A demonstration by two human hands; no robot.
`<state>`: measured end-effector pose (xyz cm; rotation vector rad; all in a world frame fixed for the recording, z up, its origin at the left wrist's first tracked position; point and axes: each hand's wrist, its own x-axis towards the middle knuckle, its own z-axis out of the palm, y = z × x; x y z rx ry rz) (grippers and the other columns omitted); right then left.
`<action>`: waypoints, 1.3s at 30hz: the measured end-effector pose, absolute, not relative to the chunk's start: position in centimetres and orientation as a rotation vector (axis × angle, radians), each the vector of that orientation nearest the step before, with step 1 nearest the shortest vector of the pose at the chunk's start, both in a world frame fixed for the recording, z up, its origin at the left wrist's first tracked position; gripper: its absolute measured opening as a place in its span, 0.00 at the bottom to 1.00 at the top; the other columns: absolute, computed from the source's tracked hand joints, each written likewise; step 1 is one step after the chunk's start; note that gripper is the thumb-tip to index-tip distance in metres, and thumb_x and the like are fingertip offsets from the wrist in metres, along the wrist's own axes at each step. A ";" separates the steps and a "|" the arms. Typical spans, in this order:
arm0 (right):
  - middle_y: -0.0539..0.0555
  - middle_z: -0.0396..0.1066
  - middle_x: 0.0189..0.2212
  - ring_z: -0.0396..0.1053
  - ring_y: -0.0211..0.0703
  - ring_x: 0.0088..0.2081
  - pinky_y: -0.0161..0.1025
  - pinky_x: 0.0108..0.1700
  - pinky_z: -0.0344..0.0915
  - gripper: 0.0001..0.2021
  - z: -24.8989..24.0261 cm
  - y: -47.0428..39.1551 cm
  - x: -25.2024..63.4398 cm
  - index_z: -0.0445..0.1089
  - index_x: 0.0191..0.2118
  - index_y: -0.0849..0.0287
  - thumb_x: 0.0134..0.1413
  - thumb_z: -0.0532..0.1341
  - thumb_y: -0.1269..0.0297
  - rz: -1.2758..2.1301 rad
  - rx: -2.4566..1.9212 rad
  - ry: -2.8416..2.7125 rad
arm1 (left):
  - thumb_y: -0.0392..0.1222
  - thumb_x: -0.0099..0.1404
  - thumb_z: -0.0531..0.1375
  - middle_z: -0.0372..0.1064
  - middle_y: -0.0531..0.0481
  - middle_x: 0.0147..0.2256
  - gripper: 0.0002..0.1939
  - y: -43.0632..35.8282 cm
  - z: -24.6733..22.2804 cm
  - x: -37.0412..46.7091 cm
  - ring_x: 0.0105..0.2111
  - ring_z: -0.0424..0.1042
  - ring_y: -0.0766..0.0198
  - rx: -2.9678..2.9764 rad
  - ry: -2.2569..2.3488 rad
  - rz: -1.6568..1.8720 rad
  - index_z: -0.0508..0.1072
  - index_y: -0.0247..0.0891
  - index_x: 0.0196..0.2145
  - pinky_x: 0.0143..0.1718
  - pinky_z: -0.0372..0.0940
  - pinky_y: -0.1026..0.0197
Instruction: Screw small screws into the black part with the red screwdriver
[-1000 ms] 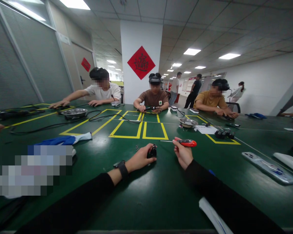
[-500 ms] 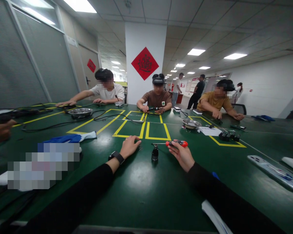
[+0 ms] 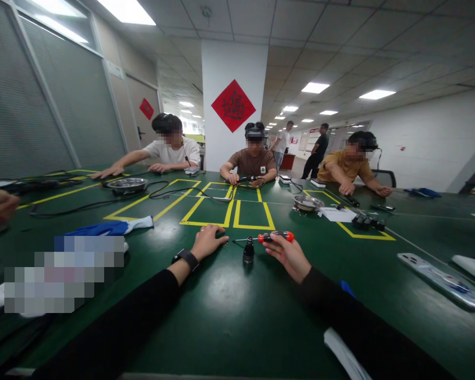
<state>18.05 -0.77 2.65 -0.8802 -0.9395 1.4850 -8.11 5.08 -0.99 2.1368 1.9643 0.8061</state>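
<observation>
My right hand grips a screwdriver by its red and black handle. The thin shaft points left, and its tip lies close to my left hand. A small black cylindrical part with a narrower top stands upright on the table between my hands. In this view the shaft crosses at that narrow top; whether they touch, I cannot tell. My left hand rests on the table, thumb and forefinger apart. Tiny metal pieces, partly hidden, lie at its fingertips.
Yellow tape marks the green table. Blue-white gloves lie left, a phone right. Farther off are metal bowls, paper, black parts and cables. Several people sit around the table; a co-worker's hand shows at left.
The screwdriver has moved left, its tip now past the black part and nearer my left hand. My left hand has barely moved. The view has shifted slightly.
</observation>
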 end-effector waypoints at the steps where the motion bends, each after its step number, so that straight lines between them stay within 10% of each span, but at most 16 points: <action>1: 0.58 0.75 0.35 0.75 0.43 0.36 0.36 0.34 0.72 0.10 2.7 -0.8 18.0 0.67 0.36 0.61 0.46 0.64 0.66 1.491 -0.875 -0.961 | 0.54 0.56 0.58 0.66 0.45 0.46 0.19 5.0 -0.9 -8.1 0.49 0.61 0.51 2.141 1.963 0.804 0.71 0.42 0.41 0.50 0.56 0.52; 39: 0.57 0.74 0.37 0.73 0.41 0.35 0.35 0.33 0.69 0.12 3.0 -1.2 17.7 0.67 0.37 0.61 0.46 0.64 0.63 1.459 -0.868 -1.035 | 0.51 0.62 0.50 0.61 0.42 0.47 0.18 3.6 -0.7 -6.6 0.49 0.60 0.51 2.261 2.014 0.644 0.66 0.42 0.47 0.48 0.56 0.51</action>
